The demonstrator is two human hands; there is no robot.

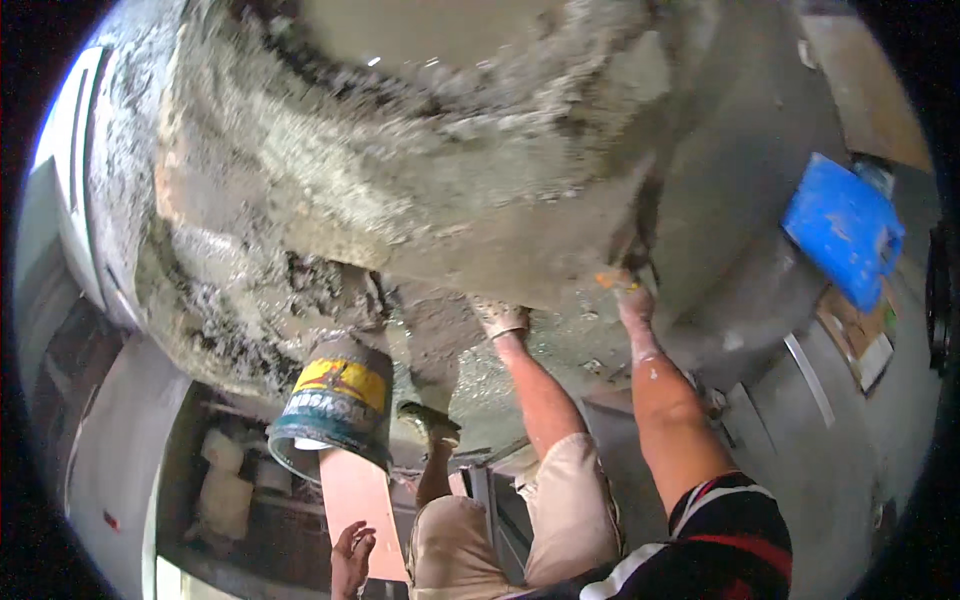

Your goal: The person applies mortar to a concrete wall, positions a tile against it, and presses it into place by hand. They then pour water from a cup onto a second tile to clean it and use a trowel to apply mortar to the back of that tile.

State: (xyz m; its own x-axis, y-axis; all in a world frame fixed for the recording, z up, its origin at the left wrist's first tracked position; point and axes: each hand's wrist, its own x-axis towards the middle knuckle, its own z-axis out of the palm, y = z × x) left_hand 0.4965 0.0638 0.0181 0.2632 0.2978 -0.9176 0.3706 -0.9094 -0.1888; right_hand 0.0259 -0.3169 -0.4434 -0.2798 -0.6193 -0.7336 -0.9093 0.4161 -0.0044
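Note:
My right hand (636, 306), smeared with grey, is closed around the orange handle (612, 280) of a tool at the edge of the wet grey cement mix (390, 170). A dark, narrow shape runs up from the hand, but blur hides the tool's kind. My left hand (352, 553) hangs low near a pinkish board (362, 500), fingers loosely bent and apart, holding nothing I can see. A bucket (338, 395) with a yellow label and dark green rim lies tilted beside the mix, its mouth toward me.
Murky water (440, 30) pools in the hollow of the mix. My shoe (498, 316) stands at its near edge. A blue plastic container (845, 228) lies at the right, close to a brown board (865, 85) and a pale strip (810, 380). Shelving (235, 480) with several items is at lower left.

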